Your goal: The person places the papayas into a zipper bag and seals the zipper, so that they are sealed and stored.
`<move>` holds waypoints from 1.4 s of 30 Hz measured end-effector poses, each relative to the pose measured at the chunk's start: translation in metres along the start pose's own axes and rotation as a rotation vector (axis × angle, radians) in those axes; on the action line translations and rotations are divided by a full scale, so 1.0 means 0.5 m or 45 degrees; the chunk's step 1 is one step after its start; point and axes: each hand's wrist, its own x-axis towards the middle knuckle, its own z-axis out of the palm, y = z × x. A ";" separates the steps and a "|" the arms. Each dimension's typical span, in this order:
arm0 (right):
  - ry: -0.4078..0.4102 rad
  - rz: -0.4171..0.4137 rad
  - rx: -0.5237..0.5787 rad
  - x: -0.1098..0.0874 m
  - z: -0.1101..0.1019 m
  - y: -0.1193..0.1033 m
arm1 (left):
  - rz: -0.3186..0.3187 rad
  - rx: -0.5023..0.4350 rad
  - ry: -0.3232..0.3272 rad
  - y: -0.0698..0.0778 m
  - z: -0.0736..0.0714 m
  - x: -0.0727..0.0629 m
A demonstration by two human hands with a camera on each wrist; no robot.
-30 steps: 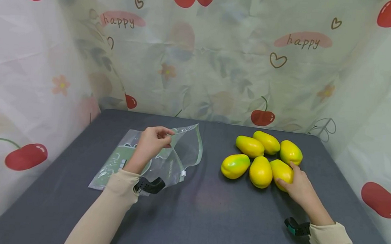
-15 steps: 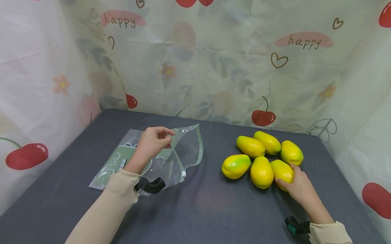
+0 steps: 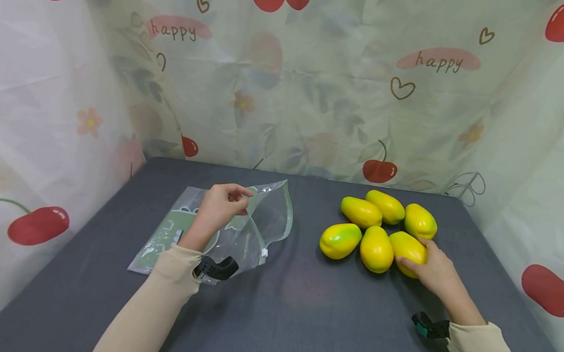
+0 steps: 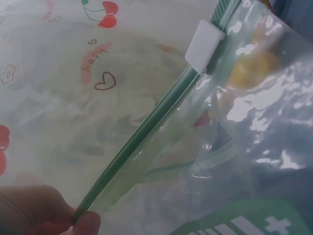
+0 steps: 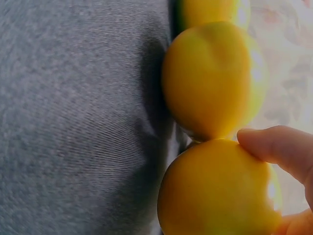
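My left hand (image 3: 221, 207) pinches the green-edged rim of a clear zip bag (image 3: 272, 213), lifting its mouth open above the table. In the left wrist view, thumb and finger hold the green zip strip (image 4: 142, 134), with a white slider (image 4: 204, 46) farther along it. On the right, my right hand (image 3: 434, 269) grips the nearest right yellow mango (image 3: 408, 252), thumb on the near side and fingers on the far side. The right wrist view has the thumb (image 5: 276, 147) against this mango (image 5: 215, 191). Part of it is hidden by the hand.
Several other yellow mangoes (image 3: 376, 250) lie close around the held one, in two loose rows on the dark grey table (image 3: 303, 315). The bag's green printed part (image 3: 161, 244) lies flat at left. A patterned curtain (image 3: 310, 92) stands behind and at both sides.
The mango in my right hand has shifted slightly to the right and turned a little, with the hand moving along. My left hand and the bag have stayed nearly still.
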 end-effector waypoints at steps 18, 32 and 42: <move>0.190 -0.017 0.090 -0.019 -0.028 -0.042 | 0.005 0.005 -0.002 -0.002 0.002 0.004; 0.419 -0.155 0.232 -0.038 -0.025 -0.111 | -0.005 0.004 -0.007 0.001 0.004 0.000; 0.562 -0.303 0.290 -0.041 -0.006 -0.153 | -0.008 0.022 -0.011 0.000 0.008 0.000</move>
